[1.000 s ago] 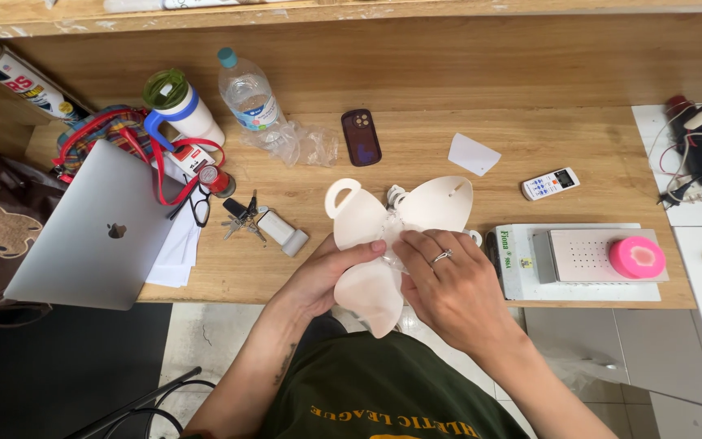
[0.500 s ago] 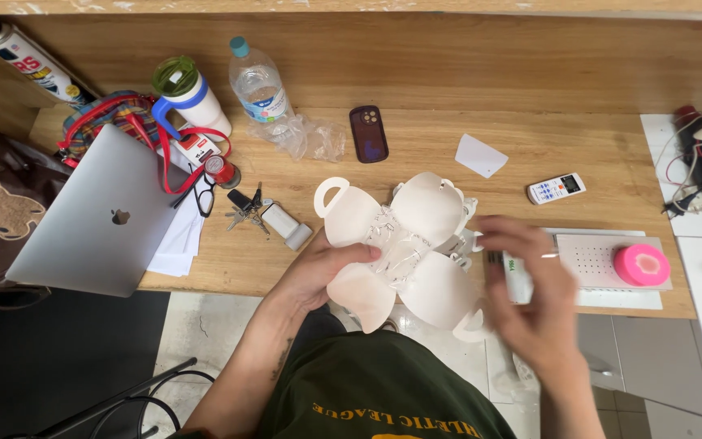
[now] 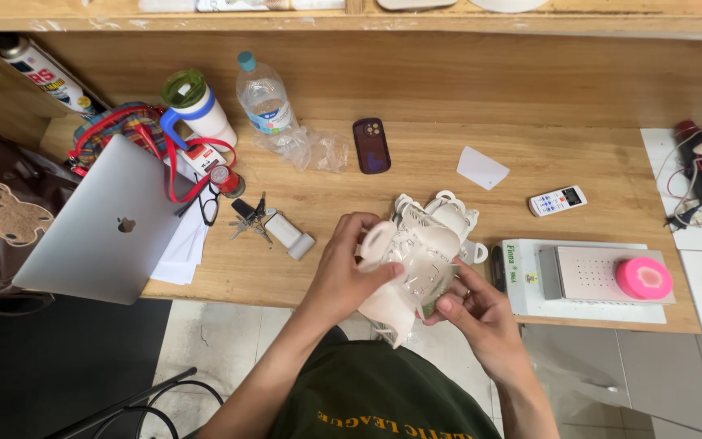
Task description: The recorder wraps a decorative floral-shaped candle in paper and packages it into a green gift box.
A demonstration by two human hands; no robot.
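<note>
1. Bundle of white cups, several handled cups packed together in clear plastic film, sits at the near edge of the desk, partly over the edge and above the person's lap.
2. The left hand is wrapped around the left side of the bundle, fingers curled over one cup and thumb underneath.
3. The right hand grips the lower right of the bundle, its fingertips pinching at the film and the cup there; a ring shows on one finger.
4. As I judge it, the step in hand is working at the wrapped cluster while both hands steady it.
5. Any further handling calls for support under the lowest cup, which hangs off the desk, and a light pinch on the film so the cups do not knock together.
6. Just right of the bundle lies a flat white box with a pink round object on it.
7. Farther off are a remote control, a dark phone, a slip of paper and a water bottle.
8. At the left are keys and a closed laptop.
</note>
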